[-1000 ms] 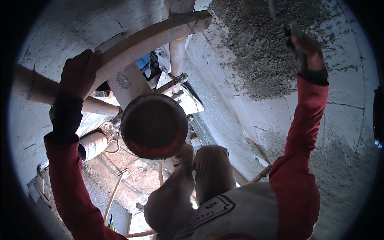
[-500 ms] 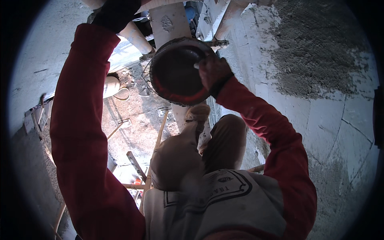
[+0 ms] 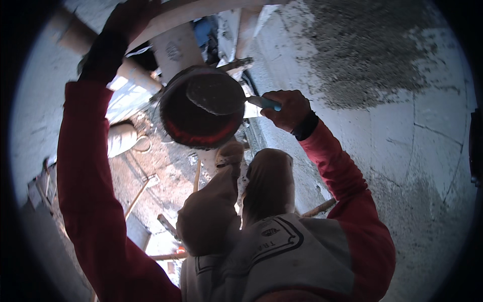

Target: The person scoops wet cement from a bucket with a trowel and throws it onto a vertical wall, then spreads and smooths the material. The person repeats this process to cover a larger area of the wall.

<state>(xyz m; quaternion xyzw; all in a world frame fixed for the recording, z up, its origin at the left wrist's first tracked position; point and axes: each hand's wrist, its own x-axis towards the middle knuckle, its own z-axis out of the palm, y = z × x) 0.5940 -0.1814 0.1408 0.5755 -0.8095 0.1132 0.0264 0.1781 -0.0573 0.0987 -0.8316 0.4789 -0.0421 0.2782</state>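
Observation:
My right hand (image 3: 288, 109) is closed around the blue handle of a trowel (image 3: 214, 95). The broad blade, coated with grey mortar, is over the mouth of a round dark bucket (image 3: 173, 118) with red showing inside. That bucket stands on a plank beyond my feet; how full it is cannot be made out in the shadow. Raised to the upper left, my left hand (image 3: 132, 17) is closed on a pale wooden beam (image 3: 201, 14), its fingers partly in shadow and cut by the picture's edge.
On the right a pale block wall (image 3: 397, 131) carries a patch of rough grey mortar (image 3: 367, 50). Wooden poles (image 3: 133, 75) cross at the upper left. My legs (image 3: 266, 181) are on the plank (image 3: 173, 48), and far below lies sunlit ground (image 3: 161, 173) with sticks.
My right hand has drawn back right from the bucket, bringing the trowel's blue handle and blade into sight. The view has shifted, so the bucket appears farther left and more of my left hand shows.

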